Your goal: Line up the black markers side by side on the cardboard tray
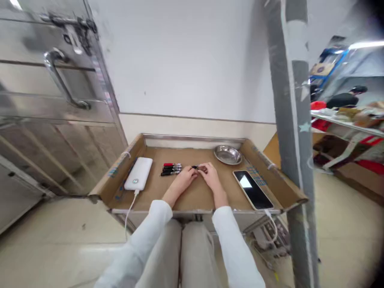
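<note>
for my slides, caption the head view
Both hands hold a small dark item beside pens on cardboard, between a white power bank and smartphone.

You get bright, mostly even light mid-frame, with a glaring light strip [366,45] at upper right and a white reflection on the phone [257,194] right of centre. A soft shadow greys the wall [186,60] beside the pillar [280,80]. Your wide lens stretches and blurs the door [27,84] at left and the rack [331,69] at upper right; black covers the right-hand corners, and the small dark piece [195,167] mid-frame looks soft
</note>
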Demonstrator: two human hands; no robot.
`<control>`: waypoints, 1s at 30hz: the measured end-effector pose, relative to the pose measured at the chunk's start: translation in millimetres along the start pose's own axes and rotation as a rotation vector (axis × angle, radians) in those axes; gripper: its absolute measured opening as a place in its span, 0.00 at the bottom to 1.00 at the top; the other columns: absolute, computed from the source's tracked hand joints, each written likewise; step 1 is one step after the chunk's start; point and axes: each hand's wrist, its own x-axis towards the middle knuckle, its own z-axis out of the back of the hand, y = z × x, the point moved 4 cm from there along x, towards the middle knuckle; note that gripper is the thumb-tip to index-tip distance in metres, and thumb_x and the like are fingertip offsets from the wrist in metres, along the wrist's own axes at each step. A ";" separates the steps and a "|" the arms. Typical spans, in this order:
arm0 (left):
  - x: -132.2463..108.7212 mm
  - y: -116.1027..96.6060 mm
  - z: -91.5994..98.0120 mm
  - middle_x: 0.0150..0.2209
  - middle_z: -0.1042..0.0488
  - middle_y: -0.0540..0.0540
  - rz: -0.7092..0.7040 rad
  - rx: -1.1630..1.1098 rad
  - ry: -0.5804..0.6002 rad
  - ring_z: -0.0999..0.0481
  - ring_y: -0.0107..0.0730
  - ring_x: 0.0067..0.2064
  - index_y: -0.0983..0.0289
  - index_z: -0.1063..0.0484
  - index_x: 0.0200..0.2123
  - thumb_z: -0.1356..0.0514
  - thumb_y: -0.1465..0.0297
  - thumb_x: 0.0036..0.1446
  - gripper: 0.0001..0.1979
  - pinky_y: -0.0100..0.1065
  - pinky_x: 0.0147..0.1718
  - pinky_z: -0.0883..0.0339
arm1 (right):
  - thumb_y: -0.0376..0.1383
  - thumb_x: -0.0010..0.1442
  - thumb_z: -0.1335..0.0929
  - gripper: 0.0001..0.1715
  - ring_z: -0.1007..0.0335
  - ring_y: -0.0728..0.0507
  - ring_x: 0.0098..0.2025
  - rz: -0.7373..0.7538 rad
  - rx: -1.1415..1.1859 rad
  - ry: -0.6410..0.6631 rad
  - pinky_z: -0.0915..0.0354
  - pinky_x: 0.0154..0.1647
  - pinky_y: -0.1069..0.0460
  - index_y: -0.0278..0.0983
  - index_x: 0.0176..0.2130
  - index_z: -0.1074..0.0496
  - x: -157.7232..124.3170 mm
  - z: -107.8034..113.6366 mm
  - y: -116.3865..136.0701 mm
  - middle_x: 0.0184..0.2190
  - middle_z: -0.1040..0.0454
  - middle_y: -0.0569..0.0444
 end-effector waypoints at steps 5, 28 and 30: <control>0.3 2.8 2.5 0.39 0.33 0.57 0.058 0.050 -0.090 0.31 0.35 0.44 0.64 0.30 0.44 0.51 0.70 0.63 0.12 0.38 0.46 0.35 | 0.33 0.56 0.34 0.06 0.33 0.43 0.37 0.020 -0.150 -0.048 0.36 0.43 0.46 0.38 0.32 0.26 -0.2 2.3 -2.6 0.33 0.31 0.51; 10.4 -6.1 31.4 0.47 0.33 0.62 0.305 0.509 -0.139 0.35 0.44 0.48 0.63 0.33 0.46 0.51 0.72 0.61 0.12 0.42 0.44 0.41 | 0.29 0.60 0.38 0.10 0.35 0.43 0.39 0.062 -0.278 -0.029 0.38 0.43 0.49 0.37 0.34 0.28 7.8 -6.4 9.0 0.34 0.29 0.49; 12.9 -3.3 29.9 0.47 0.33 0.61 0.305 0.508 -0.122 0.35 0.44 0.48 0.62 0.32 0.45 0.52 0.72 0.61 0.12 0.42 0.45 0.41 | 0.29 0.60 0.39 0.11 0.35 0.43 0.39 0.064 -0.290 -0.016 0.38 0.43 0.49 0.37 0.35 0.28 8.7 -6.8 11.1 0.34 0.29 0.50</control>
